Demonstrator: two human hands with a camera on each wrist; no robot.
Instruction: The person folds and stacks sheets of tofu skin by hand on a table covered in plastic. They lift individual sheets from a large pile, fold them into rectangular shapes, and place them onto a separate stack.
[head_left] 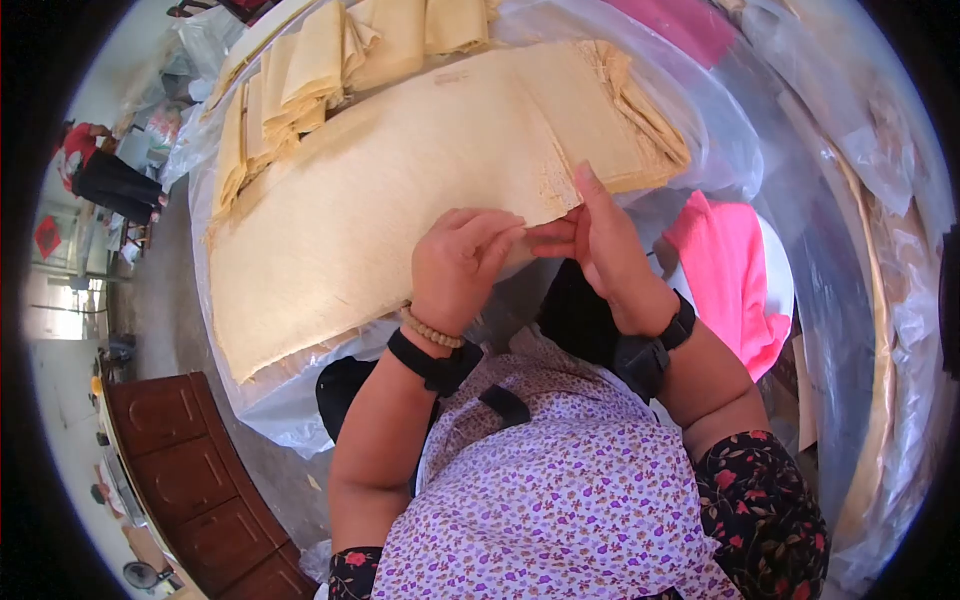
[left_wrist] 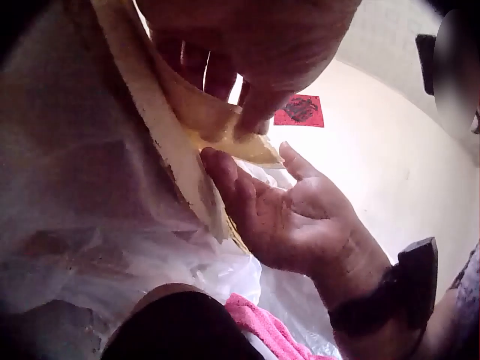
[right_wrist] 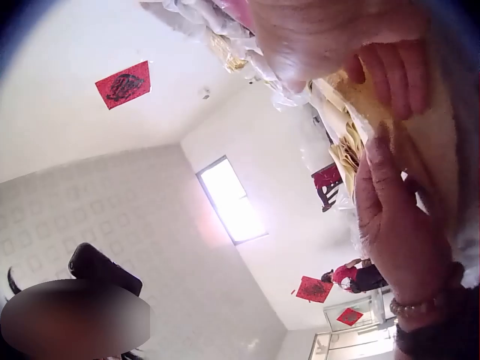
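Note:
A broad stack of thin pale-yellow sheets (head_left: 380,180) lies on clear plastic in front of me. Both hands work at its near edge. My left hand (head_left: 465,260), with a bead bracelet at the wrist, pinches the top sheet's edge with curled fingers. My right hand (head_left: 600,245) is just beside it, thumb laid on top of the sheet and fingers underneath. In the left wrist view the left hand (left_wrist: 247,45) curls over the sheet edge (left_wrist: 180,150), and the right hand (left_wrist: 300,217) shows its palm below. In the right wrist view the left hand (right_wrist: 397,225) reaches up to the sheets.
Folded piles of the same sheets (head_left: 300,80) lie at the far side. Clear plastic sheeting (head_left: 790,200) covers the surface and hangs to the right. A pink cloth (head_left: 730,270) lies by my right arm. A wooden cabinet (head_left: 190,460) stands lower left; a person (head_left: 110,175) is far left.

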